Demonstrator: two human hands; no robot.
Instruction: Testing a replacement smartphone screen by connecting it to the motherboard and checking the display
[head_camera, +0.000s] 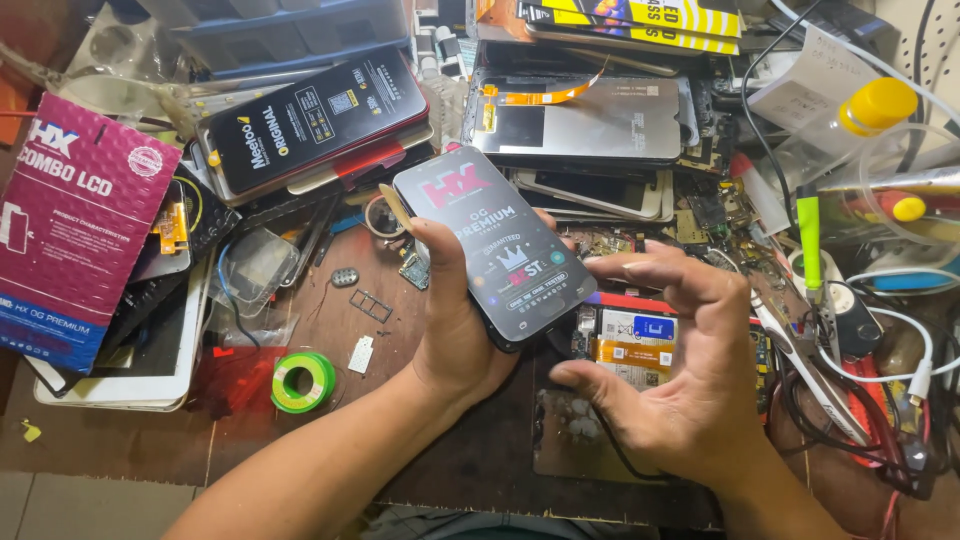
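Black glass-faced phone screen panel (495, 245), frame centre: left hand (455, 330) grips its edges; right hand (670, 370) open, curled beside. Probably thin, fragile, slippery; edge-hold advised.

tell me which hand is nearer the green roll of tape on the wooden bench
Left. The left hand, holding the black phone screen, is just right of the green roll of tape; the right hand lies farther right, beyond the left hand.

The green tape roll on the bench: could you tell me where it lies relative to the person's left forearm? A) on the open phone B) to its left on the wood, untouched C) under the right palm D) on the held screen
B: the green tape roll lies flat on the wooden bench, left of the forearm of the left hand and clear of it.
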